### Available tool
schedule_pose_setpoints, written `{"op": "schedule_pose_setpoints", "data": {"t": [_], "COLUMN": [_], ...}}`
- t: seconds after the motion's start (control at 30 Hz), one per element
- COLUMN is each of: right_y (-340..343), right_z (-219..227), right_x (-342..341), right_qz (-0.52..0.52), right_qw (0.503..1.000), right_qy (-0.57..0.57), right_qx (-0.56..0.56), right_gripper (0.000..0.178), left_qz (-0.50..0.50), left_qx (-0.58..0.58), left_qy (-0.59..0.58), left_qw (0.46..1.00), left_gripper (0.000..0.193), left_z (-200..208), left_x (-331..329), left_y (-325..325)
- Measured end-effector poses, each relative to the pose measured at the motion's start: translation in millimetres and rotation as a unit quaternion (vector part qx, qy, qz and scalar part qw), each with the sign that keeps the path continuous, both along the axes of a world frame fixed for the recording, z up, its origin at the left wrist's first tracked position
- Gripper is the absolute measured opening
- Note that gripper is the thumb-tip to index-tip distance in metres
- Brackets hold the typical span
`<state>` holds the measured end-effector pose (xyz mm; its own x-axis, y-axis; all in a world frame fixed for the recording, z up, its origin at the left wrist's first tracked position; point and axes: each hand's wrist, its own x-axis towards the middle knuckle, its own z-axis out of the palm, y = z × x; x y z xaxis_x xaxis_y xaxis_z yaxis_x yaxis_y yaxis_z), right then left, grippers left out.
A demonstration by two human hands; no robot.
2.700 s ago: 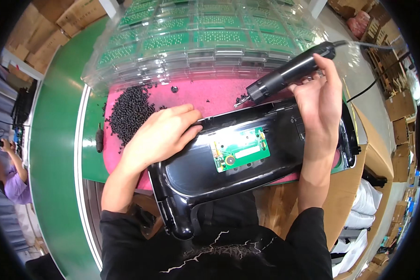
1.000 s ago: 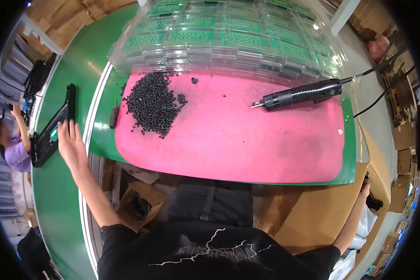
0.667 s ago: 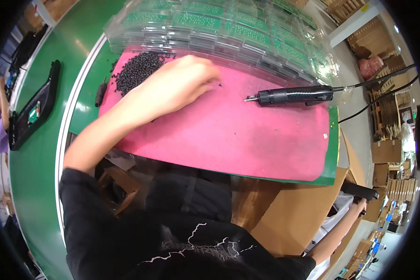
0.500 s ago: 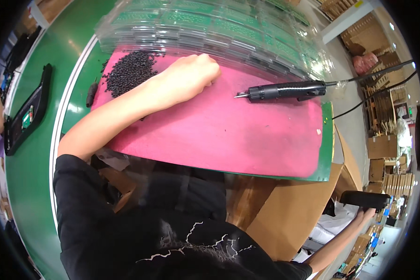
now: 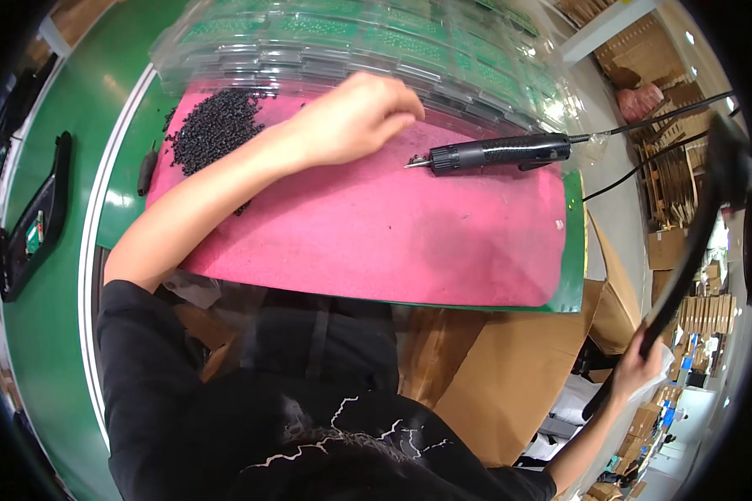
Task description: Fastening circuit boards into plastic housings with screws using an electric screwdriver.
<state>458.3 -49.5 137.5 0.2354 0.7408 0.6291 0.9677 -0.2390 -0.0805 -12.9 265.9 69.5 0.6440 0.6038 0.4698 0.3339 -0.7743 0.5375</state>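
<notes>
The right hand grasps a black casing, now raised higher; it is thus free of the carton. The left hand curls above the pink mat; whether empty, one cannot tell.

The mat lay before you, with the stacked trays behind it. On its back left sat the heap of small parts; on its back right, the electric screwdriver. Your left hand was over the mat's back part, between those two. Just left of the mat lay a hand tool; well left, a housing with a circuit board in it. Right of the mat, your right hand held a panel.
</notes>
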Motion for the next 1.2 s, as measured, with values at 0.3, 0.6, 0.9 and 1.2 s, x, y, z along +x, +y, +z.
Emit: {"op": "schedule_pose_setpoints", "data": {"t": [0.3, 0.6, 0.9, 1.2], "right_y": [80, 220, 463, 528], "right_z": [-17, 7, -46, -69], "right_x": [-137, -223, -348, -369], "right_qz": [0.372, 0.45, 0.338, 0.286], "right_qw": [0.853, 0.802, 0.922, 0.93], "right_qy": [-0.147, 0.006, -0.131, -0.072], "right_qx": [-0.335, -0.393, -0.134, -0.221], "right_gripper": [0.027, 0.034, 0.045, 0.059], "left_qz": [-0.059, 0.08, 0.011, 0.028], "left_qx": [-0.199, -0.022, 0.097, 0.151], "left_qy": [-0.014, 0.061, 0.078, 0.07], "left_qw": [0.978, 0.995, 0.992, 0.986], "left_gripper": [0.033, 0.032, 0.017, 0.021], "left_z": [28, -17, -39, -38], "left_x": [-34, -52, -71, -76], "left_y": [-26, -27, -10, -4]}}
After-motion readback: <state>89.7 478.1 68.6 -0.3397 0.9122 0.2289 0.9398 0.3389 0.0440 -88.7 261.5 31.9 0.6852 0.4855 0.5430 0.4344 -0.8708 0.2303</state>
